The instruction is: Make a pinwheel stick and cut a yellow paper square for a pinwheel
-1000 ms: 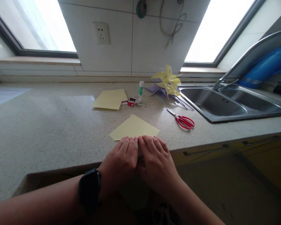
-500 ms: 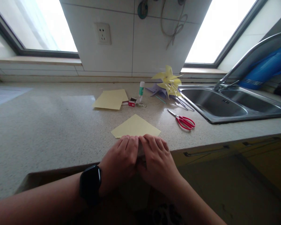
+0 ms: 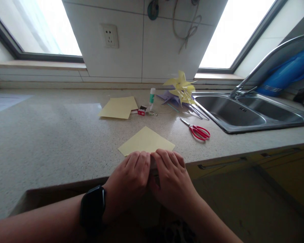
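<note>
A pale yellow sheet of paper (image 3: 147,140) lies on the counter with one corner pointing toward the wall. My left hand (image 3: 133,175), below a black watch on the wrist, presses its closed fingers on the near edge of the sheet. Beside it, my right hand (image 3: 169,175) has its fingers bent together over the same edge, thumb tucked under. The fingertips of both hands nearly touch, and they hide the near part of the paper. Red-handled scissors (image 3: 199,132) rest to the right of the sheet.
More yellow sheets (image 3: 116,108) lie behind, near a small red box (image 3: 142,110) and a glue stick (image 3: 152,95). Yellow and purple pinwheels (image 3: 181,88) lie by the steel sink (image 3: 228,130). The counter's front edge runs just under my hands.
Both hands have shifted slightly toward me, and more of the yellow sheet shows. The view has moved a little.
</note>
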A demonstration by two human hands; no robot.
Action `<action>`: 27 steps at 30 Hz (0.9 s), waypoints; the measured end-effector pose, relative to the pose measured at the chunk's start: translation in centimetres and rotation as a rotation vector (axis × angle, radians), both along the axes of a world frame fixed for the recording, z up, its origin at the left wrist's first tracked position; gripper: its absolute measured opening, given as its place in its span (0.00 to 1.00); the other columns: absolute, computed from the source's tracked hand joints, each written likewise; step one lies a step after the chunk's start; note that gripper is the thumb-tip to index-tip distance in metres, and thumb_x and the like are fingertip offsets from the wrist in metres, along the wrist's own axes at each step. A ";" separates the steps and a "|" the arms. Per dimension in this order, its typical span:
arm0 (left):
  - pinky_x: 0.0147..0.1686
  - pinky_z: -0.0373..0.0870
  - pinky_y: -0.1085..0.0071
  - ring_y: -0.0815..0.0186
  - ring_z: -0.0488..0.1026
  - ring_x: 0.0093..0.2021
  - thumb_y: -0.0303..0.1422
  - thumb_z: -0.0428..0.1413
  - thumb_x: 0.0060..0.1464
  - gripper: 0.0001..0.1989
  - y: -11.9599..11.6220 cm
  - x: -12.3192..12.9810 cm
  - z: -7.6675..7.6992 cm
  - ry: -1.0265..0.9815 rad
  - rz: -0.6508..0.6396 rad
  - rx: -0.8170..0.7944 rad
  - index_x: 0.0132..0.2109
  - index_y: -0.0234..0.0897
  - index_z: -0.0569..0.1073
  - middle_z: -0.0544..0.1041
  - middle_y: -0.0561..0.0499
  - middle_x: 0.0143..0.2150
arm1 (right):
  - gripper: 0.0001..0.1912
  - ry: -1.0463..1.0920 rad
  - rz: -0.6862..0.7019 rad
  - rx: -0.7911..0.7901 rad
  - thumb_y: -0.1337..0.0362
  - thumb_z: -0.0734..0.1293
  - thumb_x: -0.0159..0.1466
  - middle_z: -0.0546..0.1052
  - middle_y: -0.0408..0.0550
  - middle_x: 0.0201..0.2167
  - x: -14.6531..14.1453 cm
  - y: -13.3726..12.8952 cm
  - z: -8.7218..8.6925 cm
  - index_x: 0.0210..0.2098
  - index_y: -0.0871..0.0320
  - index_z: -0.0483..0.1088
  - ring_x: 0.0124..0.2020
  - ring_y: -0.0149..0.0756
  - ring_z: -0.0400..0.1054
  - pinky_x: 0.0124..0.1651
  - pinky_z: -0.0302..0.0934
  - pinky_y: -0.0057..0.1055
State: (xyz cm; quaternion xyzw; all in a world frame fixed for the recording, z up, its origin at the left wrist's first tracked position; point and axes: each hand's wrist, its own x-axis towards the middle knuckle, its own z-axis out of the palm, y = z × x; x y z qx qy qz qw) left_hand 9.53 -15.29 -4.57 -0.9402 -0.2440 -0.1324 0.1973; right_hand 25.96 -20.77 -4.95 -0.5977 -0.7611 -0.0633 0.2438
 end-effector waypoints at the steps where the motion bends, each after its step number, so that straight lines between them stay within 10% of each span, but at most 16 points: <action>1: 0.46 0.77 0.55 0.48 0.73 0.48 0.24 0.50 0.57 0.22 -0.2 -0.1 0.0 0.000 -0.009 -0.002 0.57 0.15 0.69 0.74 0.30 0.50 | 0.20 0.000 -0.002 -0.002 0.62 0.66 0.62 0.74 0.55 0.50 0.0 -0.1 0.0 0.53 0.61 0.67 0.53 0.48 0.65 0.61 0.51 0.45; 27: 0.52 0.77 0.57 0.48 0.79 0.49 0.20 0.50 0.58 0.20 -0.6 0.7 -1.4 0.059 0.027 0.260 0.57 0.12 0.70 0.78 0.28 0.51 | 0.22 0.055 -0.012 0.063 0.64 0.62 0.68 0.74 0.53 0.56 0.4 -0.6 -1.6 0.60 0.60 0.67 0.55 0.45 0.66 0.62 0.50 0.43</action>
